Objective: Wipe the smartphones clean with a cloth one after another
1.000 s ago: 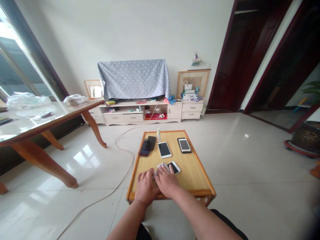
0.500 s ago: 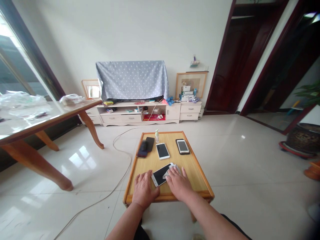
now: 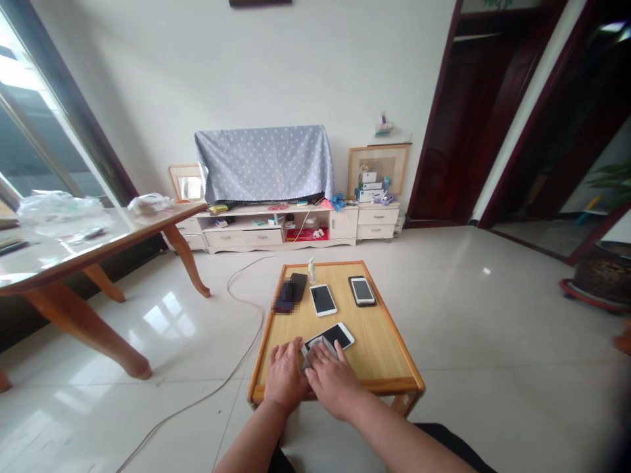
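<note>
A white smartphone (image 3: 344, 335) with a dark screen lies at a slant near the front of the small wooden table (image 3: 377, 355). My left hand (image 3: 286, 374) holds its lower left end, fingers against the edge. My right hand (image 3: 332, 378) presses a grey-white wipe (image 3: 319, 343) flat onto the screen's left part, fingers stretched over it. The wipe and both hands hide that end of the phone. Behind it lies another white smartphone (image 3: 323, 300). A phone on a dark case (image 3: 362, 290) is at the back right.
A small pump bottle (image 3: 311, 270) stands at the table's back edge, beside a dark phone or case (image 3: 298, 286) partly blurred by pixelation. A cable (image 3: 217, 382) runs over the floor on the left. A larger table (image 3: 113, 246) stands left, and a low cabinet (image 3: 241, 238) beyond.
My right hand has slid the wipe left along the screen, from the phone's right part to its left end, close to my left hand. The phone's right end is now uncovered.
</note>
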The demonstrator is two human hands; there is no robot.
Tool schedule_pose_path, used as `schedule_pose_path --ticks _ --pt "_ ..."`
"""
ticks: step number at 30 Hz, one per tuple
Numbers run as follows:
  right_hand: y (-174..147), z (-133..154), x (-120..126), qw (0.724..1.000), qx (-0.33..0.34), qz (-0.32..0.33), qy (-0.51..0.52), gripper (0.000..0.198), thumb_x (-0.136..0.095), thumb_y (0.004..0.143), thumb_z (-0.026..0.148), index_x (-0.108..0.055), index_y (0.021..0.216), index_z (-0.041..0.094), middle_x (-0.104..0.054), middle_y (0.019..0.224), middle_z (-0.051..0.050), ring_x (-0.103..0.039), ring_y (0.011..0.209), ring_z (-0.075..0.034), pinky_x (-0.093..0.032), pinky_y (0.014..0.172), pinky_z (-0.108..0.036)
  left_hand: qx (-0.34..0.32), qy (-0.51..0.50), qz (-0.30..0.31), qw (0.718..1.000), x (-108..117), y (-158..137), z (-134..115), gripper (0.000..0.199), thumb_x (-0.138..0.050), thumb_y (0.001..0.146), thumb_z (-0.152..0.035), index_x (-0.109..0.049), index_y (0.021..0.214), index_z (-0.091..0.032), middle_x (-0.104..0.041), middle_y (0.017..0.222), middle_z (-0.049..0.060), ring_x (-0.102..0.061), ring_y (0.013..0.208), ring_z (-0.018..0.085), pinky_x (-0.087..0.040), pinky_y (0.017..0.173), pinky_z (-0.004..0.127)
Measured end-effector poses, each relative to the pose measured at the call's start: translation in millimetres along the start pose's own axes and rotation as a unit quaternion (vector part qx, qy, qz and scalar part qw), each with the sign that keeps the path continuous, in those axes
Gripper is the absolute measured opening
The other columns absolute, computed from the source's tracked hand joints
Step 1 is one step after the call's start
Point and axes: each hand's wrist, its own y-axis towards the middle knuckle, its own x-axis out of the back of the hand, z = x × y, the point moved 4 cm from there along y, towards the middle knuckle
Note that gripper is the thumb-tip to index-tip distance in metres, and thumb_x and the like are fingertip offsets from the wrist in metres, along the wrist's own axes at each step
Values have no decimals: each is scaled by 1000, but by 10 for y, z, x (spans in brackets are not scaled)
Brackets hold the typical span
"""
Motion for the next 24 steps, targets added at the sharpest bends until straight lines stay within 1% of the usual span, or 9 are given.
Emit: schedule_pose_path --ticks 3,6,10,13,16,18,21,24 --pt "-155 -117 49 1000 -30 2 -3 58 -19 107 47 -44 153 23 -40 158 -7 -27 151 -23 -2 125 -48 -9 -5 -8 1000 7 9 -6 64 -66 71 -30 -48 132 -23 -67 128 10 -56 126 29 -24 117 45" --pt "-148 -361 93 996 -86 -1 -12 58 -17 107 47 -44 153 23 -40 159 -7 -29 150 -24 -2 125 -50 -13 -8 -25 1000 23 17 -25 64 -68 71 -35 -49 131 -23 -67 127 10 -56 125 30 -24 118 46" --pt "89 -634 129 990 -138 -14 -32 61 -17 107 48 -45 152 19 -37 160 -10 -26 151 -26 -1 124 -52 -14 -8 -27 1000 36 18 -41 63 -67 70 -32 -50 130 -23 -67 127 10 -56 125 30 -25 117 46" --pt "307 -659 117 987 -156 -25 -38 62 -18 107 49 -45 151 16 -36 160 -12 -24 152 -27 -3 124 -52 -16 -5 -26 1000 47 15 -50 62 -67 70 -32 -51 130 -22 -67 127 10 -57 123 30 -27 117 46" --pt "432 -509 61 989 -141 -33 -32 62 -18 107 49 -46 150 15 -37 160 -12 -24 152 -26 -2 124 -50 -12 -5 -25 1000 49 12 -57 63 -67 70 -33 -51 129 -22 -68 124 10 -57 123 30 -26 117 46" --pt "431 -349 12 994 -104 -32 -19 61 -18 107 48 -47 150 17 -39 159 -11 -24 152 -25 -2 124 -49 -8 -4 -23 1000 44 9 -57 62 -66 72 -35 -50 130 -22 -68 125 10 -57 124 30 -26 117 46" --pt "300 -121 -43 999 -35 -19 3 59 -18 107 48 -47 150 19 -38 160 -10 -25 152 -24 -2 125 -48 -2 1 -12 1000 30 5 -39 54 -60 77 -29 -50 130 -21 -67 127 10 -56 126 28 -26 116 45" --pt "83 -28 -41 1000 0 -10 13 59 -19 107 48 -45 152 19 -38 159 -10 -26 151 -23 -2 125 -48 0 5 5 1000 17 4 -18 58 -58 72 -19 -50 130 -21 -67 129 10 -55 126 27 -26 115 43"
